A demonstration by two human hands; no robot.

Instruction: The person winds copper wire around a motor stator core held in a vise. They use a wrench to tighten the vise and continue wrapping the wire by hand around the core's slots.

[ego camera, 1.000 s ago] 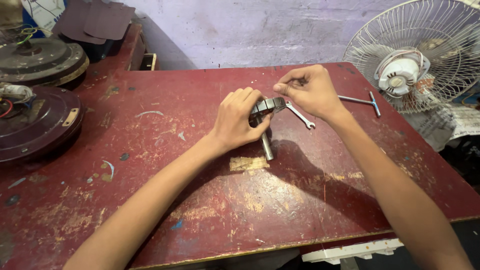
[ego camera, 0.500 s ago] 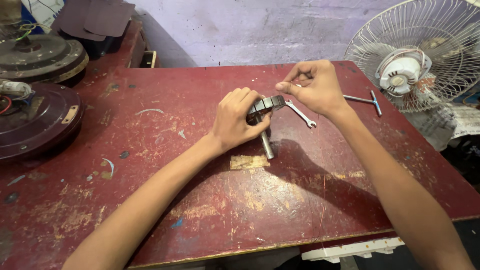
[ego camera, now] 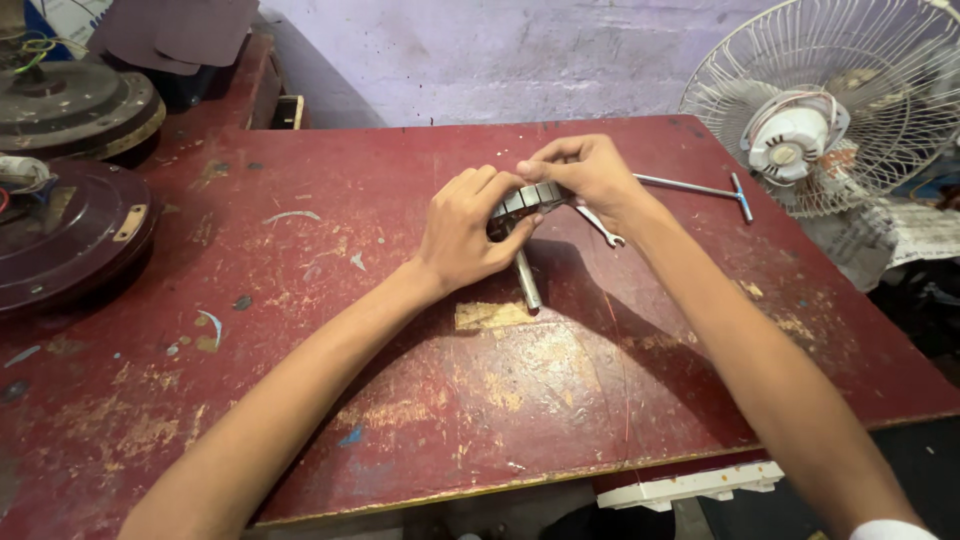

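Note:
My left hand (ego camera: 465, 228) grips a round grey metal motor core (ego camera: 527, 198) whose steel shaft (ego camera: 526, 280) points down toward me and rests on the red table (ego camera: 400, 400). My right hand (ego camera: 585, 172) pinches the far edge of the same core with its fingertips. A small open-ended spanner (ego camera: 603, 229) lies on the table just under my right wrist.
A T-handle wrench (ego camera: 700, 188) lies to the right of my hands. A white fan with a wire guard (ego camera: 830, 110) stands at the table's right edge. Dark round fan motor housings (ego camera: 70, 225) sit at the left, another (ego camera: 75, 105) behind.
Both hands stay on the motor core; my right fingers have shifted slightly along its far edge. The view has barely moved.

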